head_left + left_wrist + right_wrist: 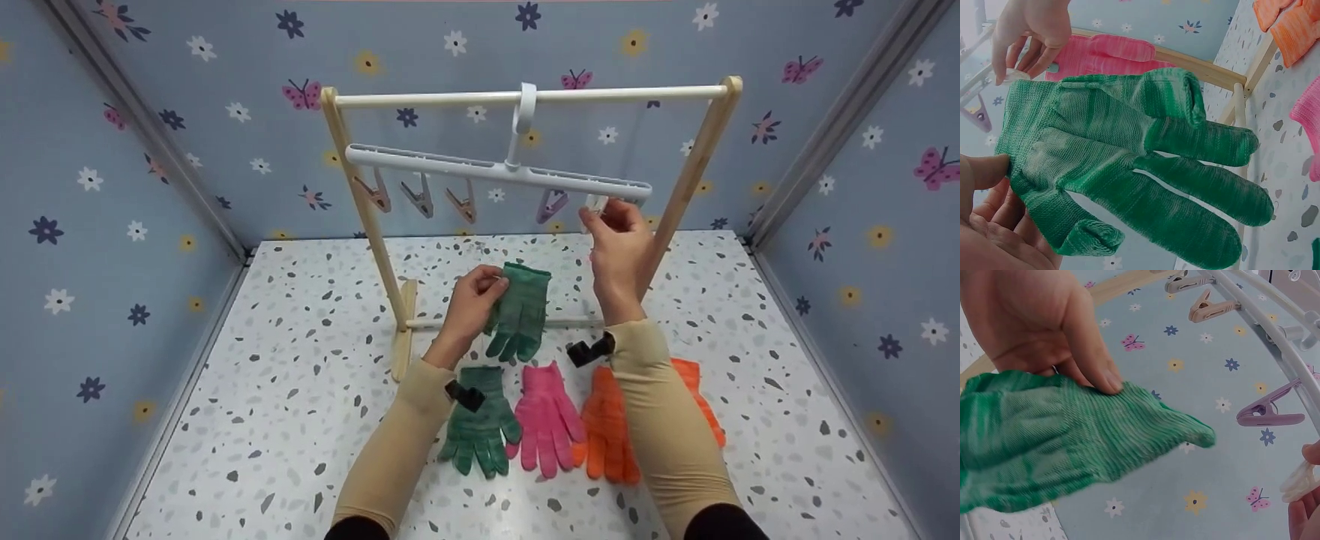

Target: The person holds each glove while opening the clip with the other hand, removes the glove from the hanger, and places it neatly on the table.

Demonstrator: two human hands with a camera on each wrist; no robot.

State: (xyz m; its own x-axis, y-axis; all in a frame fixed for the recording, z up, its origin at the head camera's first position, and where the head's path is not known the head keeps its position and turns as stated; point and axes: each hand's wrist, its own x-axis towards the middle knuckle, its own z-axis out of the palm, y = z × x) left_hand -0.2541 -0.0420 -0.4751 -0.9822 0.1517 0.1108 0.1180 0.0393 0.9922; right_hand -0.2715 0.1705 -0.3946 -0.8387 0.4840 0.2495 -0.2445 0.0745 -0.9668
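Note:
My left hand (474,300) pinches the cuff of a green knit glove (525,307), which hangs fingers down in front of the rack. My right hand (622,244) holds a white clothespin (596,203) near the right end of the white hanger (450,166). In the right wrist view the clothespin (1300,484) sits between thumb and fingers, and the glove's ribbed cuff (1123,433) points towards it, apart from it. A pink glove (1112,56) hangs behind the right hand in the left wrist view; the hand mostly hides it in the head view.
The hanger hooks over the bar of a wooden rack (703,154). A purple clothespin (551,205) and several others hang along it. On the speckled table (300,435) lie another green glove (480,427), a pink glove (546,420) and orange gloves (609,435), partly under my right arm.

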